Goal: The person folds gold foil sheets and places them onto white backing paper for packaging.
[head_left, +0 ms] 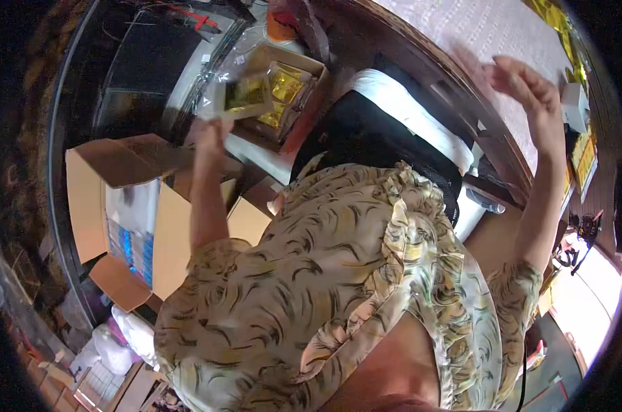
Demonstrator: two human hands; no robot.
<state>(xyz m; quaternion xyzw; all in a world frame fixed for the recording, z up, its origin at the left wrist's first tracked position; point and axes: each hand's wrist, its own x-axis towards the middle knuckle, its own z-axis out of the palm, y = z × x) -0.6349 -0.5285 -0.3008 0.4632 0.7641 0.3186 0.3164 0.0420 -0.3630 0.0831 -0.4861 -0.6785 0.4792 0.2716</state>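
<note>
My left hand (pixel 211 132) is closed on the edge of a flat, pale-bordered packet with a gold middle (pixel 248 96). Motion blurs it, and its exact kind does not show. Just beyond it, an open cardboard box (pixel 318 67) holds several shiny gold packets (pixel 287 84). On the other side, my right hand (pixel 529 86) is raised over a table with a pale patterned cover (pixel 503 31). Its fingers are loosely bent and apart, with nothing visible in them.
A large open carton (pixel 173 237) with blue-and-white packs inside stands at the left. White plastic bags (pixel 115 350) lie below it. A small white box (pixel 575 106) and gold packets (pixel 585 161) are at the table's right end. The table's dark edge (pixel 455 75) crosses ahead of me.
</note>
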